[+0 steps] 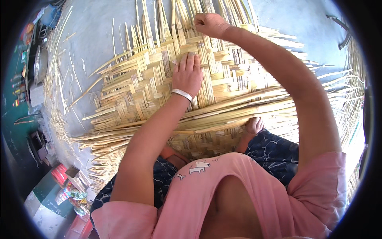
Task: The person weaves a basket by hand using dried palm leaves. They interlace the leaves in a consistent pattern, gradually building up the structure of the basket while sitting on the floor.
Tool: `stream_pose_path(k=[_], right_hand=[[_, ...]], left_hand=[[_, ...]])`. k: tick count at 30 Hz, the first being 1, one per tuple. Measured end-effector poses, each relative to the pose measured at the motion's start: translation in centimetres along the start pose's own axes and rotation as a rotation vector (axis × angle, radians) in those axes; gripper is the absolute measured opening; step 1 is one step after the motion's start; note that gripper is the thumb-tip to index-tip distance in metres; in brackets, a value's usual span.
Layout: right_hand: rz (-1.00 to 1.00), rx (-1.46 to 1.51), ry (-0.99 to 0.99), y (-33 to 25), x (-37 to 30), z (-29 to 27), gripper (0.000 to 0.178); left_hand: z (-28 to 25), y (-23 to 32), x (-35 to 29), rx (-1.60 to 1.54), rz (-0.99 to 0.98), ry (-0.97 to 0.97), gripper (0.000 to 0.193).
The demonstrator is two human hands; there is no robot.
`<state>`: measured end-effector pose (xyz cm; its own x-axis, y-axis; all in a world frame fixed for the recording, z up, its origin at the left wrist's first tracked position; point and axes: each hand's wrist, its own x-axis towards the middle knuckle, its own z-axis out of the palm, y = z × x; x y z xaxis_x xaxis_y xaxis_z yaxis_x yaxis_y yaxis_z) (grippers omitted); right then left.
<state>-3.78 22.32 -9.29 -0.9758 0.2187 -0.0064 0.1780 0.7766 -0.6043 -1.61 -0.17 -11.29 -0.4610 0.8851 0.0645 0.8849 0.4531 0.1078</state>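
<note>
A half-woven mat of pale split reed strips (149, 85) spreads over the floor before me, its loose ends fanning out at the far edge. My left hand (188, 75) rests on the weave near its middle, fingers stretched out and pressing flat, with a pale bangle (182, 94) at the wrist. Farther off and a little to the right, my right hand (211, 24) is closed in a fist over the far loose strips (187, 24). Whatever lies inside that fist is hidden by the fingers. A bundle of long loose reeds (223, 115) lies across the mat between my hands and my feet.
My bare foot (254, 125) stands on the mat's near part. Scattered reed scraps (71, 63) lie on the grey floor at left. Beyond them are a metal pan (41, 63) and packets (73, 195). A dark metal leg-like frame (342, 32) stands at far right.
</note>
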Motion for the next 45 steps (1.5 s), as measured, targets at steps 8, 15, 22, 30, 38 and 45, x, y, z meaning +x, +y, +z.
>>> stream_pose_path(k=[8, 15, 22, 30, 38, 45], right_hand=[[-0.147, -0.459, -0.449, -2.6, -4.1, -14.7, 0.02], [0.064, -0.325, -0.513, -1.7, -23.6, -17.2, 0.014], [0.591, 0.426, -0.546, -2.5, -31.8, -9.6, 0.025], [0.827, 1.609, 0.068, -1.0, -30.2, -5.8, 0.045], [0.788, 1.266, 0.1, -0.2, -28.8, -7.4, 0.041], [0.288, 0.025, 0.023, -2.3, -31.8, -5.4, 0.022]], left_hand=[[-5.4, -0.8, -1.3, 0.081, 0.273, -0.395, 0.04], [-7.2, 2.7, -4.3, -0.274, 0.347, -0.654, 0.019], [-6.8, 2.2, -4.1, -0.526, 0.128, -0.694, 0.012], [-10.7, 1.8, -3.1, -1.095, -0.205, -0.972, 0.011], [-8.9, 1.2, -1.9, -0.626, 0.023, -0.688, 0.01], [-10.0, 2.3, -4.1, -0.225, 0.456, -0.641, 0.015]])
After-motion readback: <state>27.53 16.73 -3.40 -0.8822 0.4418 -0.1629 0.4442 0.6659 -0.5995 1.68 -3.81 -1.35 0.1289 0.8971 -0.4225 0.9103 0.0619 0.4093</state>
